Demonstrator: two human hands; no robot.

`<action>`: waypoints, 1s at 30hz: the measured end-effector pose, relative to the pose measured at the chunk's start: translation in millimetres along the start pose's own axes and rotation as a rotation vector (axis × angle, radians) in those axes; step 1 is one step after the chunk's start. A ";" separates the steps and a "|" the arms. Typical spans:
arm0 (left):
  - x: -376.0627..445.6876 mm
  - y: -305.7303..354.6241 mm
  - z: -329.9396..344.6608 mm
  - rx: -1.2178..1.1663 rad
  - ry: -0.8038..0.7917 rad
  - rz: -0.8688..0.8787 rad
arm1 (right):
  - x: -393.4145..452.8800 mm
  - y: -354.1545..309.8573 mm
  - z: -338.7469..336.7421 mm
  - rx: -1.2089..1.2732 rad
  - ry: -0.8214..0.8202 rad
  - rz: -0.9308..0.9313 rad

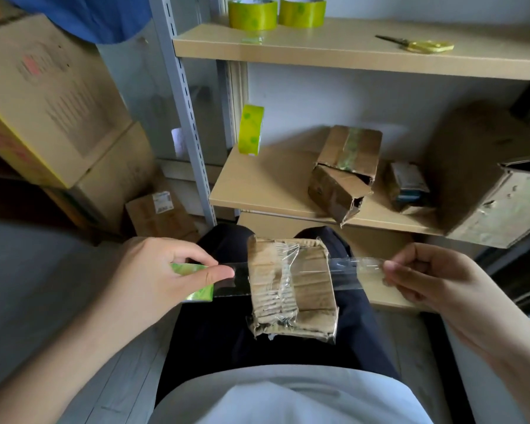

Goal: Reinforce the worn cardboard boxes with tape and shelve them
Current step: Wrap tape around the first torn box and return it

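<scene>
A small worn cardboard box (306, 298), partly wrapped in clear tape, lies on my lap. My left hand (159, 276) grips a green tape roll (196, 293) to the left of the box, thumb on the strip. My right hand (429, 276) pinches the free end of the clear tape strip (355, 267), which stretches across and just above the box's upper part.
The middle shelf (257, 185) holds an upright green tape roll (251, 130), a torn box (343, 172), a small dark packet (409, 186) and a large box (487, 179). Two tape rolls (276, 13) and yellow scissors (419, 44) lie on the upper shelf. Stacked cartons (52, 99) stand left.
</scene>
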State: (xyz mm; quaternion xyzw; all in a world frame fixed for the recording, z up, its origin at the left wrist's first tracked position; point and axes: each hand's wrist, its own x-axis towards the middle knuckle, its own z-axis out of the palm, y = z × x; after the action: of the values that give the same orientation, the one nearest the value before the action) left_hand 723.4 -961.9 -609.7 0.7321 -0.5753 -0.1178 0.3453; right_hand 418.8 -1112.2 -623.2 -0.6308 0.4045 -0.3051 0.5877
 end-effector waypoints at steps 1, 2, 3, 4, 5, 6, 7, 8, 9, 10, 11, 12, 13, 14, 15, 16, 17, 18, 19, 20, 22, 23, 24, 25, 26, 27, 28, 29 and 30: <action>-0.2 -0.4 -2.1 0.007 -0.003 0.010 | 0.2 1.3 1.2 0.015 -0.003 -0.005; -0.2 -1.2 -4.8 0.013 -0.009 0.014 | 0.7 1.7 3.3 0.025 -0.008 -0.012; -0.5 -1.7 -7.3 0.023 -0.014 0.014 | 1.8 2.1 5.7 0.030 -0.012 -0.019; -0.7 -2.7 -9.3 0.033 -0.018 0.012 | 3.3 2.9 8.0 0.034 -0.014 -0.022; -0.6 -3.6 -10.3 0.037 -0.019 0.005 | 5.1 4.0 10.0 0.037 -0.017 -0.024; -0.3 -4.8 -10.9 0.041 -0.018 -0.004 | 7.1 5.2 11.9 0.034 -0.020 -0.022; -0.2 -5.9 -10.8 0.045 -0.018 -0.013 | 8.9 6.9 13.9 0.027 -0.020 -0.020; -0.4 -7.0 -10.2 0.051 -0.015 -0.017 | 10.6 9.3 16.2 0.021 -0.015 -0.019; -0.6 -7.3 -9.3 0.058 -0.014 -0.015 | 11.8 12.4 18.5 0.022 -0.003 -0.018; -0.9 -7.1 -8.3 0.064 -0.014 -0.009 | 12.7 16.2 20.7 0.036 0.014 -0.012; -1.5 -7.1 -6.9 0.061 -0.012 -0.001 | 13.2 20.0 23.0 0.052 0.027 -0.002; -2.0 -8.1 -5.6 0.051 -0.011 0.005 | 13.7 24.4 24.9 0.057 0.034 0.004; -2.3 -8.6 -4.2 0.035 -0.012 0.001 | 14.2 28.6 26.8 0.053 0.037 0.008; -2.6 -9.7 -3.1 0.021 -0.013 -0.006 | 14.9 33.5 28.7 0.048 0.039 0.010; -2.9 -11.6 -1.9 0.016 -0.010 -0.011 | 15.6 38.2 30.8 0.049 0.039 0.012; -3.3 -14.1 -0.8 0.021 -0.007 -0.010 | 16.6 42.7 33.3 0.056 0.035 0.016; -3.6 -16.1 0.4 0.031 -0.004 -0.008 | 17.0 46.1 36.8 0.060 0.022 0.025; -3.8 -17.5 1.2 0.043 -0.002 -0.007 | 17.6 49.5 40.7 0.056 0.003 0.038; -4.1 -18.3 2.3 0.053 0.000 0.003 | 18.3 52.1 44.8 0.050 -0.026 0.053; -4.7 -18.3 3.4 0.065 0.001 0.022 | 18.8 54.7 48.0 0.046 -0.056 0.071; -5.9 -17.6 4.6 0.086 -0.004 0.053 | 20.6 55.9 54.3 0.017 -0.103 0.106; -6.2 -17.5 5.1 0.089 -0.006 0.064 | 22.1 56.3 56.1 -0.046 -0.114 0.116; -6.4 -18.6 5.2 0.090 -0.005 0.071 | 23.8 57.1 57.2 -0.150 -0.123 0.125; -6.8 -19.9 5.3 0.089 -0.001 0.075 | 24.7 57.6 57.7 -0.272 -0.116 0.127; -7.3 -21.2 5.5 0.083 0.003 0.077 | 25.4 58.7 56.5 -0.400 -0.077 0.113; -7.5 -22.2 6.0 0.070 0.007 0.082 | 25.0 59.2 53.6 -0.516 -0.004 0.073; -7.5 -22.7 6.7 0.056 0.009 0.086 | 23.8 57.7 49.9 -0.603 0.102 -0.008; -7.6 -23.3 7.5 0.044 0.012 0.090 | 21.5 54.2 46.4 -0.630 0.210 -0.115; -7.5 -23.8 9.0 0.038 0.015 0.095 | 18.5 48.4 44.1 -0.602 0.281 -0.226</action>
State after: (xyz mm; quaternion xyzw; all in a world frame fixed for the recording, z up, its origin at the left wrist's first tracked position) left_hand 734.1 -956.0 -633.2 0.7111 -0.6090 -0.0847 0.3408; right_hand 458.4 -1105.6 -678.1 -0.7685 0.4809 -0.3190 0.2764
